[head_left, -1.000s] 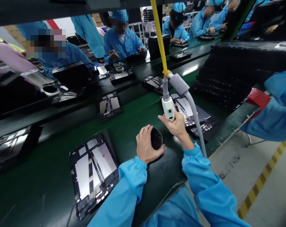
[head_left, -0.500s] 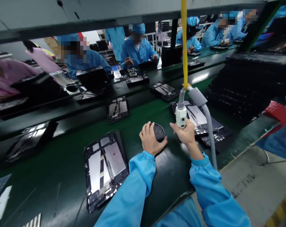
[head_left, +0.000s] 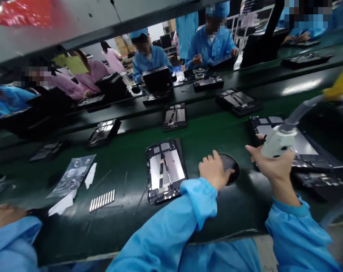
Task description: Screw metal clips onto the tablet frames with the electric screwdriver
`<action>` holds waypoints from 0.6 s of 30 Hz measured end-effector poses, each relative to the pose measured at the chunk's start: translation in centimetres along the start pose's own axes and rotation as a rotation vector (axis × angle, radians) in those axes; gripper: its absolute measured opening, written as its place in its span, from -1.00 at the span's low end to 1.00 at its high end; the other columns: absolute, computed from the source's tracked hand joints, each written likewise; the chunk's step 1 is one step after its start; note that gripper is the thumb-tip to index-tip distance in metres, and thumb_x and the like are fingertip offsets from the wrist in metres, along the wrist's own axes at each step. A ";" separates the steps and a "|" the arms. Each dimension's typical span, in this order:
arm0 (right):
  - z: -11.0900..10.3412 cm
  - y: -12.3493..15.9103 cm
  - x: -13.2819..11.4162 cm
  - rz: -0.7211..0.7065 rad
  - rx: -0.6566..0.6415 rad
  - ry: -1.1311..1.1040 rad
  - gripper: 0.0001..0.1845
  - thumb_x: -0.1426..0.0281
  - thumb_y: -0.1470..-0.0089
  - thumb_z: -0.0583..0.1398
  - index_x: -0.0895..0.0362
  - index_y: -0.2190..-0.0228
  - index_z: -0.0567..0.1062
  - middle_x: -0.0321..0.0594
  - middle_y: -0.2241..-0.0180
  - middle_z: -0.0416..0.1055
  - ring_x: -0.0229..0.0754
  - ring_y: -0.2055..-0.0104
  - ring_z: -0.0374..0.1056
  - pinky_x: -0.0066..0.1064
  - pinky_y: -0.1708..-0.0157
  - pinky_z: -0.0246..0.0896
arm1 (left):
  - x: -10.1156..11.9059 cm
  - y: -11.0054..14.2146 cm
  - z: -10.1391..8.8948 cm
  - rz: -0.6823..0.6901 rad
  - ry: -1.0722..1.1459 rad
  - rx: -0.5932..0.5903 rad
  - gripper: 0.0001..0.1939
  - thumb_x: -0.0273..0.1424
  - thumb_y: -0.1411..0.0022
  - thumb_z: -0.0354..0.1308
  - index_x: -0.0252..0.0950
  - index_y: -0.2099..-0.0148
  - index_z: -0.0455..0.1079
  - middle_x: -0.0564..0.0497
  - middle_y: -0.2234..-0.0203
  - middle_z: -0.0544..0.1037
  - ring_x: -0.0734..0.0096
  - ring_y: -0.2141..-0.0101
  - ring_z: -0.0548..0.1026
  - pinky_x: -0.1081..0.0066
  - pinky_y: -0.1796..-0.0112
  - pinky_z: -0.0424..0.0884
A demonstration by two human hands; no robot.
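My left hand [head_left: 213, 172] rests curled on the near edge of a round black dish [head_left: 230, 166] on the green belt, its fingers closed over the rim. My right hand [head_left: 272, 164] is wrapped round a white hanging power screwdriver [head_left: 277, 142] with a grey hose, held above an opened tablet chassis [head_left: 298, 145] at the right. Another opened tablet chassis [head_left: 165, 170] lies on the belt just left of my left hand.
More opened tablets [head_left: 174, 116] lie along the green conveyor [head_left: 126, 151]. A strip of small parts [head_left: 102, 200] and torn film pieces [head_left: 72, 177] lie at the left. A co-worker's sleeve [head_left: 12, 238] sits at the lower left. Several people in blue and pink coats work across the line.
The view has swung left, so my hands and the dish now appear further right. The screwdriver tilts over the right-hand tablet instead of hanging upright. Both grips are unchanged.
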State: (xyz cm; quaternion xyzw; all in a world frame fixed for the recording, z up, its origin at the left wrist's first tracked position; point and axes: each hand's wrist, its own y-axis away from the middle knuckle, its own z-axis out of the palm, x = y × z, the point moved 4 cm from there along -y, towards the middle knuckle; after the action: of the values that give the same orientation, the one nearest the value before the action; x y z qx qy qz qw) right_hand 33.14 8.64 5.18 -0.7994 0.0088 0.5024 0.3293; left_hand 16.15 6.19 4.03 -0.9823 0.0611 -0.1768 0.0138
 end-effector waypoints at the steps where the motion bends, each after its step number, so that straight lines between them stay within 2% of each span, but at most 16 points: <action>1: 0.3 0.2 -0.7 0.018 -0.015 -0.099 -0.68 0.25 0.12 0.39 0.10 0.30 0.50 -0.33 0.69 0.35 -0.20 0.69 0.27 -0.26 0.56 0.27 | -0.3 1.5 -0.3 0.042 0.037 -0.026 -0.19 -0.01 -0.12 0.21 -0.52 -0.21 0.23 -0.38 0.15 0.54 -0.13 0.16 0.52 0.12 0.27 0.46; 3: 1.0 0.8 -2.2 0.029 -0.043 -0.250 -0.71 0.36 0.14 0.40 0.06 0.32 0.49 -0.34 0.71 0.34 -0.21 0.71 0.25 -0.25 0.59 0.27 | -2.1 3.8 -1.4 0.142 0.162 -0.040 -0.42 -0.05 -0.17 0.17 -0.36 -0.08 0.40 -0.26 0.17 0.58 -0.02 0.17 0.55 0.16 0.24 0.49; 5: 1.9 1.5 -3.3 0.040 -0.073 -0.331 -0.72 0.41 0.15 0.41 0.05 0.33 0.50 -0.37 0.72 0.34 -0.22 0.72 0.25 -0.26 0.60 0.28 | -6.4 4.5 -3.3 0.141 0.319 0.062 -0.69 -0.18 -0.21 0.17 -0.24 0.08 0.50 -0.13 0.15 0.60 0.10 0.10 0.55 0.20 0.10 0.47; 6: 2.3 1.9 -3.6 0.052 -0.093 -0.358 -0.72 0.42 0.15 0.41 0.06 0.34 0.50 -0.39 0.72 0.34 -0.23 0.72 0.25 -0.27 0.61 0.29 | -9.5 4.2 -4.6 0.063 0.390 0.175 -0.76 -0.26 -0.20 0.19 -0.24 0.12 0.51 -0.12 0.10 0.59 0.13 0.03 0.51 0.20 0.00 0.42; 7: 2.7 2.3 -3.8 0.068 -0.108 -0.378 -0.73 0.42 0.16 0.40 0.06 0.35 0.50 -0.40 0.72 0.34 -0.24 0.72 0.26 -0.29 0.62 0.29 | -13.2 3.8 -6.0 -0.076 0.468 0.303 -0.78 -0.32 -0.15 0.23 -0.25 0.14 0.52 -0.10 0.12 0.60 0.16 0.04 0.52 0.20 -0.04 0.39; 9: 3.2 3.0 -3.8 0.103 -0.123 -0.420 -0.75 0.42 0.16 0.40 0.08 0.38 0.48 -0.43 0.73 0.34 -0.26 0.72 0.26 -0.34 0.66 0.27 | -20.9 2.9 -8.1 -0.471 0.660 0.569 -0.77 -0.40 -0.04 0.31 -0.28 0.19 0.52 -0.08 0.17 0.61 0.18 0.07 0.53 0.21 -0.05 0.38; 11: 3.6 3.7 -3.8 0.148 -0.112 -0.477 -0.75 0.43 0.15 0.39 0.10 0.38 0.47 -0.46 0.73 0.33 -0.29 0.73 0.25 -0.38 0.68 0.25 | -25.8 1.4 -8.9 -0.602 0.746 0.627 -0.73 -0.41 -0.10 0.25 -0.39 0.12 0.48 -0.18 0.16 0.58 0.15 0.04 0.51 0.16 -0.04 0.39; 12: 3.7 4.0 -3.7 0.172 -0.102 -0.509 -0.74 0.43 0.15 0.39 0.10 0.37 0.46 -0.47 0.73 0.33 -0.31 0.74 0.24 -0.40 0.68 0.24 | -27.2 0.7 -8.7 -0.640 0.810 0.622 -0.71 -0.41 -0.13 0.22 -0.42 0.09 0.46 -0.21 0.17 0.58 0.15 0.07 0.53 0.16 0.00 0.43; 14: 4.1 4.4 -3.7 0.206 -0.092 -0.574 -0.73 0.43 0.15 0.39 0.11 0.37 0.45 -0.49 0.74 0.33 -0.34 0.75 0.23 -0.43 0.68 0.23 | -27.9 -0.2 -7.5 -0.660 0.920 0.581 -0.66 -0.41 -0.17 0.18 -0.46 0.02 0.42 -0.22 0.16 0.57 0.19 0.10 0.55 0.16 0.03 0.46; 16: 4.6 4.5 -3.6 0.226 -0.104 -0.614 -0.74 0.42 0.15 0.38 0.12 0.38 0.44 -0.50 0.75 0.31 -0.33 0.76 0.23 -0.44 0.70 0.21 | -26.8 -0.3 -5.9 -0.660 1.026 0.548 -0.60 -0.43 -0.17 0.19 -0.42 -0.06 0.37 -0.19 0.10 0.55 0.24 0.09 0.54 0.19 -0.01 0.44; 18: 5.2 4.4 -3.3 0.229 -0.114 -0.625 -0.74 0.40 0.15 0.37 0.12 0.38 0.43 -0.51 0.76 0.30 -0.33 0.76 0.22 -0.44 0.71 0.21 | -24.8 0.4 -4.7 -0.631 1.091 0.522 -0.57 -0.45 -0.15 0.22 -0.36 -0.09 0.36 -0.17 0.03 0.52 0.26 0.03 0.51 0.22 -0.06 0.40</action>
State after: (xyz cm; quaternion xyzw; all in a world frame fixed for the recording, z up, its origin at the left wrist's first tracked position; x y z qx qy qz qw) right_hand 25.83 6.87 4.14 -0.6175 -0.0309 0.7567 0.2124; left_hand -8.56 8.87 -0.19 -0.6879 -0.2745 -0.6512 0.1653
